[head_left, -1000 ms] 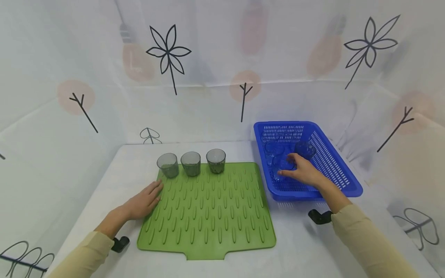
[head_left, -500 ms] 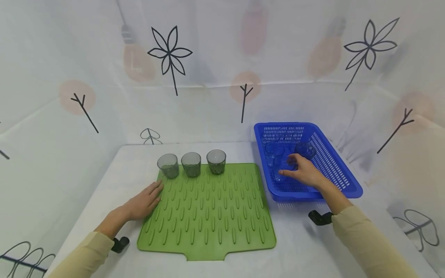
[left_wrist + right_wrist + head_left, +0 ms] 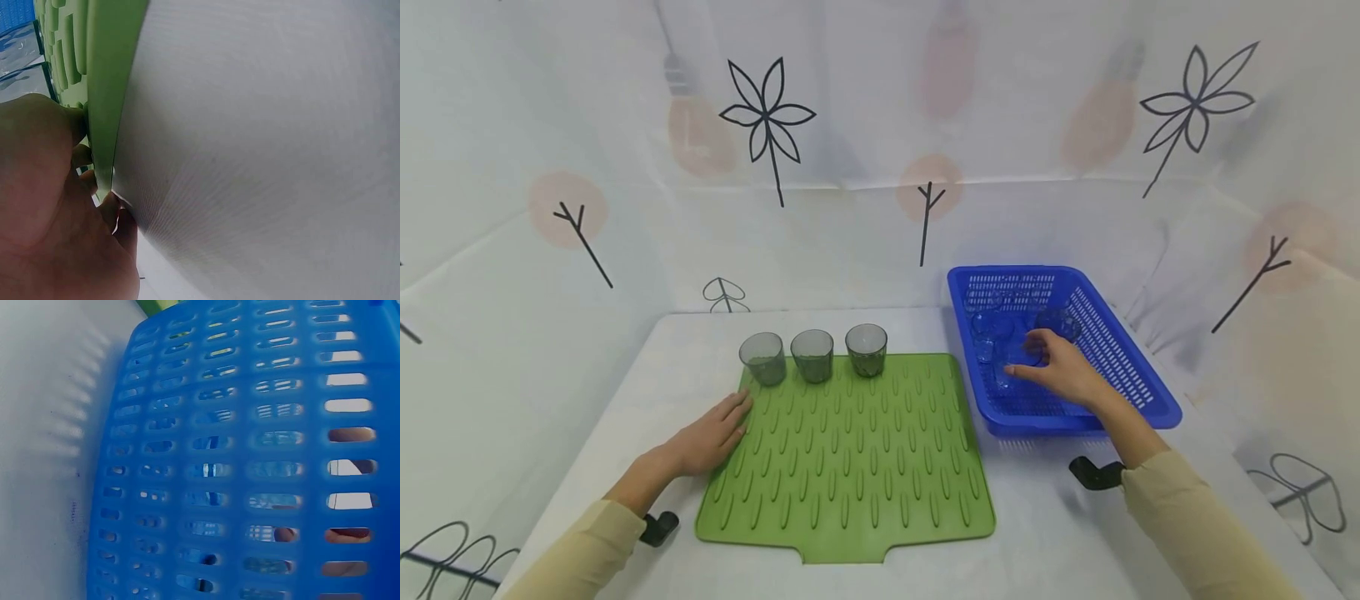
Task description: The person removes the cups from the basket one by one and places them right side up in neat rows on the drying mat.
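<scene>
My left hand (image 3: 707, 437) rests with relaxed fingers on the left edge of a green ridged mat (image 3: 857, 467); in the left wrist view, its fingertips touch the mat's rim (image 3: 112, 94). Three grey-tinted drinking glasses stand in a row at the mat's back edge: a left glass (image 3: 765, 358), a middle glass (image 3: 812, 357) and a right glass (image 3: 867, 350). Inside a blue basket (image 3: 1045, 427), my right hand (image 3: 1060, 367) holds a drinking glass (image 3: 1021, 357) between thumb and fingers. From the right wrist, the slotted basket wall (image 3: 240, 481) hides most of that hand.
More glasses lie in the basket, among them one at the left (image 3: 992, 323) and a darker one (image 3: 1063, 321) behind my hand. A white cloth (image 3: 1037, 517) covers the table, and a patterned white curtain (image 3: 850, 250) stands behind it.
My right hand has shifted slightly to the right inside the basket, with the glass between its fingers. The left hand, mat and three standing glasses have stayed put.
</scene>
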A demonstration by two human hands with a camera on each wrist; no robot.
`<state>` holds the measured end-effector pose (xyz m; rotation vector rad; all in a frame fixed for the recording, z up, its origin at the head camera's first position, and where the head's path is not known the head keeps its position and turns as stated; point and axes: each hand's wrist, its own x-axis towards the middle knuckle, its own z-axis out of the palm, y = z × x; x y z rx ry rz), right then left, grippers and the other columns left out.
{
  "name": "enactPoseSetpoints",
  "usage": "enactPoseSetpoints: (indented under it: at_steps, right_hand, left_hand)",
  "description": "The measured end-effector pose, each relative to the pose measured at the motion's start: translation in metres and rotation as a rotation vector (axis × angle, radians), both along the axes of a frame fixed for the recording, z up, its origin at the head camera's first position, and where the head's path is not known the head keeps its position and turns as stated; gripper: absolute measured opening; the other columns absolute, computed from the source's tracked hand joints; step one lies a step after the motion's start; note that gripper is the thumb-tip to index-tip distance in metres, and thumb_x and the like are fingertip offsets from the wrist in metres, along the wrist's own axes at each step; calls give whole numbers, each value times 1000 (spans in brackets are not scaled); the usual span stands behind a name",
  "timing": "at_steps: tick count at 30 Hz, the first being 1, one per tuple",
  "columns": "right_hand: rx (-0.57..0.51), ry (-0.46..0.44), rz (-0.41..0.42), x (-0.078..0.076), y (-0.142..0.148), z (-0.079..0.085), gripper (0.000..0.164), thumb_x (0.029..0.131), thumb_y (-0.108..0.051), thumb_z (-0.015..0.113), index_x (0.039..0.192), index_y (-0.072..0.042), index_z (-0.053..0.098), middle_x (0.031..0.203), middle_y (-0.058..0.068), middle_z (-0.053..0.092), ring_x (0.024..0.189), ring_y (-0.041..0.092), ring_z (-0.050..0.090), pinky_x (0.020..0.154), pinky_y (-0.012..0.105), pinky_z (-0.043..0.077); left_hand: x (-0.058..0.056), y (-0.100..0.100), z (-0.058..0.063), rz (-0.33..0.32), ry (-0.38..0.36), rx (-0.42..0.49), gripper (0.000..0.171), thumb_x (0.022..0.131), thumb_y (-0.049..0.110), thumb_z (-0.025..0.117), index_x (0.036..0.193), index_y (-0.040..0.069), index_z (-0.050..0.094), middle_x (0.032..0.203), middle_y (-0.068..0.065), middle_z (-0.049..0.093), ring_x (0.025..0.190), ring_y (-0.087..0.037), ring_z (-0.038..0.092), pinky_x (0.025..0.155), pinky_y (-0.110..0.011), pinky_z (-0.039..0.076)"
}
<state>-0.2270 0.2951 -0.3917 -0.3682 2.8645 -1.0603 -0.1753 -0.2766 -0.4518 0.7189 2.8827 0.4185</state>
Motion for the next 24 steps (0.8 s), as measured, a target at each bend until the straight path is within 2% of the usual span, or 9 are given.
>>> enactPoseSetpoints:
  at_steps: [24]
  right_hand:
    - [-55,65,-48,13,-10,26,86,91,-44,77,150,6,40,142,32,53,131,51,51,110,64,43]
  left_hand:
    - [-2,-2,-6,1,1,-2,53,110,14,44,153,-12,32,162,-32,25,148,-52,25,121,-63,27]
